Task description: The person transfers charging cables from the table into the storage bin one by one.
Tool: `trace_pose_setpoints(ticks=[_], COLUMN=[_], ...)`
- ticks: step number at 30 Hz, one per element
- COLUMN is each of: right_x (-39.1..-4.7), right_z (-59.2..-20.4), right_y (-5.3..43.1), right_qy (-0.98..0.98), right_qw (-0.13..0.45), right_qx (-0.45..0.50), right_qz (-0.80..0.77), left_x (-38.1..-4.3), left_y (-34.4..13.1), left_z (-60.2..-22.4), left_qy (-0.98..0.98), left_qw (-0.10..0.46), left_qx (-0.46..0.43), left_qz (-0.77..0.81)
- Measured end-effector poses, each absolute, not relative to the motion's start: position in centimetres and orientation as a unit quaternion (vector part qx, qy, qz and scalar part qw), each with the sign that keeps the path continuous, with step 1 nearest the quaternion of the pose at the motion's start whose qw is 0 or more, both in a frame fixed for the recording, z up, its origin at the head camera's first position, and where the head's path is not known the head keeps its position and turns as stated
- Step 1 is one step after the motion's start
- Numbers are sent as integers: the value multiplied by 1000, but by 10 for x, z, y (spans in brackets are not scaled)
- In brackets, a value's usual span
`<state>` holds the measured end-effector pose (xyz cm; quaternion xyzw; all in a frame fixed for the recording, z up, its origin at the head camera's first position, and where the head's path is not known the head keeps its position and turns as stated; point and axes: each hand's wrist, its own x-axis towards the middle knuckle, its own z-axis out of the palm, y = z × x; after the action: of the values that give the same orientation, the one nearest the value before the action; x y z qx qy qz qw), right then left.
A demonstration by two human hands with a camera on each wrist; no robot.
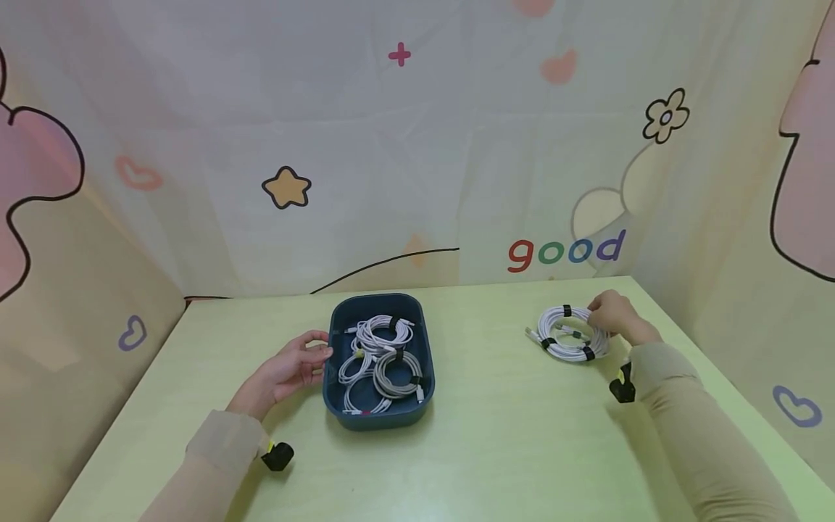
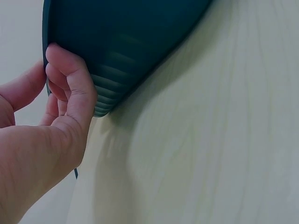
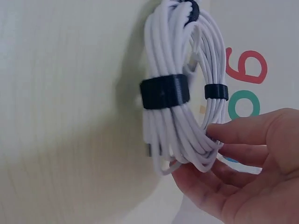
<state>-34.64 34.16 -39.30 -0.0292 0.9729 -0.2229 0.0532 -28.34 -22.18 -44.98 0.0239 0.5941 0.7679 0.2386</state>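
Observation:
A dark blue bin [image 1: 427, 362] with rounded corners sits on the table, holding several coiled white and grey cables [image 1: 385, 337]. My left hand [image 1: 303, 362] holds its left side; in the left wrist view the bent fingers [image 2: 77, 88] lie against the outer wall, thumb at the rim. Over to the right, my right hand [image 1: 616, 315] pinches a thick coil of white cable [image 1: 551, 348] by its right edge. The right wrist view shows this coil [image 3: 166, 126] tilted up on its edge, bound with black straps [image 3: 166, 91], thumb and fingers on opposite sides.
The pale wood-look table [image 1: 483, 449] is walled by a printed curtain [image 1: 365, 181] at the back and sides. A black wrist camera [image 1: 279, 457] sits by the left cuff, and another camera [image 1: 622, 388] by the right one.

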Motion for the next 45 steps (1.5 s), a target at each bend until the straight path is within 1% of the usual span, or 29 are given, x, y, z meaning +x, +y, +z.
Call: trace_pose_setpoints(ticks=[8,19,23,31,45], right_x=[-344,-344,-344,-346,-348], right_z=[-386,-386,-388,-387,-384], right_y=[340,340,339,333,325], right_qy=[955,927,919,918,913], right_qw=[102,137,143,137,148], right_qx=[-19,-31,-38,-52,-55], right_qz=[-279,-348,-365,-369,-375], left_x=[-283,-282,-281,-280,-280], left_y=[-221,-221,-221,-221,-221], left_z=[-451,-450,-449,-447,-446], left_qy=[594,594,594,590,590], left_qw=[238,237,237,235,235], left_qx=[25,25,23,24,20], left_qz=[768,768,768,772,772])
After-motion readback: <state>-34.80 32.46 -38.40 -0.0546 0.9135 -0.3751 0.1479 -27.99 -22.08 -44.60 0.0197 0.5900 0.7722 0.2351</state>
